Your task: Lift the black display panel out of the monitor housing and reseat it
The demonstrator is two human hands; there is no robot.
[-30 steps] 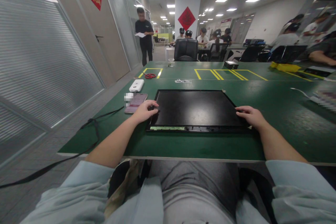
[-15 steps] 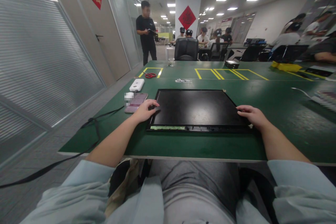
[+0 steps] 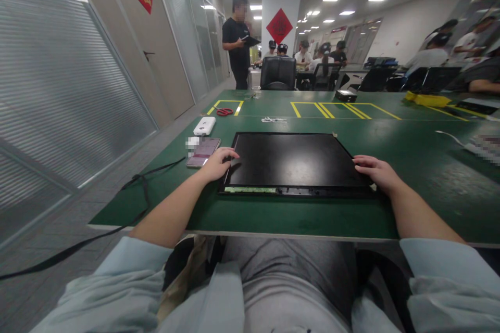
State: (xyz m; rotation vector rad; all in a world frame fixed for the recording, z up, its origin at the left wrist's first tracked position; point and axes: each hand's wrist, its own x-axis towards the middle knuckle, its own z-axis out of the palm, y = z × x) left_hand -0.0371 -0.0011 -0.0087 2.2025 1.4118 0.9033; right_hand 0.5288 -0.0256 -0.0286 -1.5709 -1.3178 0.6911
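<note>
A black LCD screen panel lies flat on the green table in front of me. Along its near edge runs a strip with a pale green section at the left. My left hand grips the panel's left edge, with its fingers curled over the frame. At the opposite edge, my right hand holds the side between thumb and fingers; the undersides of both grips are hidden. Just left of my left hand rests a smartphone, and a white power bank sits behind it.
Red-handled scissors, small white pieces, a black box and a yellow object are farther back on the table. A black strap hangs over the left edge. Beyond stands a person holding a dark tablet or clipboard.
The standing person in the background has moved to the right and closer. My hands and the panel stay in place.
</note>
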